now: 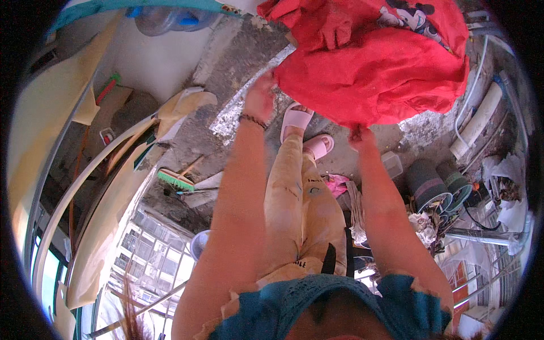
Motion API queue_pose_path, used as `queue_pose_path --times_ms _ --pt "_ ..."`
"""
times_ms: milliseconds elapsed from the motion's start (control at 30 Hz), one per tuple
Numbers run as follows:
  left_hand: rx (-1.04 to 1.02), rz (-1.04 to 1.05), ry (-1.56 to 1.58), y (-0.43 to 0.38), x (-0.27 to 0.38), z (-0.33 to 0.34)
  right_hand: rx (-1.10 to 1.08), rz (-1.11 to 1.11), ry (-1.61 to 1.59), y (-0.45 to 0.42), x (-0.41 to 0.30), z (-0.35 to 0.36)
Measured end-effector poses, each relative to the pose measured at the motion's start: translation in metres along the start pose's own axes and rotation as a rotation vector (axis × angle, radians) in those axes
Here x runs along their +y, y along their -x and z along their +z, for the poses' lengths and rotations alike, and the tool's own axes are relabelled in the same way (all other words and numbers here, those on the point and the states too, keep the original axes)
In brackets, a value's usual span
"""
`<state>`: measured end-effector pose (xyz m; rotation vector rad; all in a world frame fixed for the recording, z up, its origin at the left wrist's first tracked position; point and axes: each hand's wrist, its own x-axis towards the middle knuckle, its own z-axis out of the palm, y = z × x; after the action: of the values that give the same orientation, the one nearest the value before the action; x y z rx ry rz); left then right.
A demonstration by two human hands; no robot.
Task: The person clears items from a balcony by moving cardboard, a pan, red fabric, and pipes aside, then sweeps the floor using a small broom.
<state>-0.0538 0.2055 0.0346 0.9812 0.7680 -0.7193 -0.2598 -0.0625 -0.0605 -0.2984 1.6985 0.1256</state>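
A large red cloth garment [374, 76] with a printed cartoon mouse figure hangs spread out ahead of me, above the floor. My left hand [260, 95], with a dark bracelet at the wrist, is at the garment's left edge; it is blurred, and whether its fingers grip the cloth cannot be made out. My right hand [360, 137] is closed on the garment's lower edge, where the cloth bunches at the fingers.
A green-bristled broom [176, 179] lies on the floor at the left, near long curved boards [102, 229]. Dark buckets [427, 185], a clear plastic container [392, 165] and a pale pipe [478, 121] are at the right. Large water bottles [159, 19] stand at the upper left.
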Motion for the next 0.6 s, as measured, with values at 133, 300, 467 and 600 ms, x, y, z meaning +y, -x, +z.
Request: queue_pose_path --times_ms 133,300,467,600 --pt "-0.019 0.182 -0.266 -0.015 0.062 0.039 0.051 -0.188 0.241 0.028 -0.045 -0.031" --pt "-0.153 0.45 -0.374 -0.023 0.098 0.076 0.113 -1.271 0.481 0.141 -0.12 0.013" --pt "-0.035 0.243 -0.298 -0.015 0.102 0.112 0.302 -1.222 1.26 0.212 -0.214 0.138" --pt "0.11 0.232 -0.38 -0.023 0.103 0.113 0.223 -1.164 1.742 0.218 -0.237 0.206"
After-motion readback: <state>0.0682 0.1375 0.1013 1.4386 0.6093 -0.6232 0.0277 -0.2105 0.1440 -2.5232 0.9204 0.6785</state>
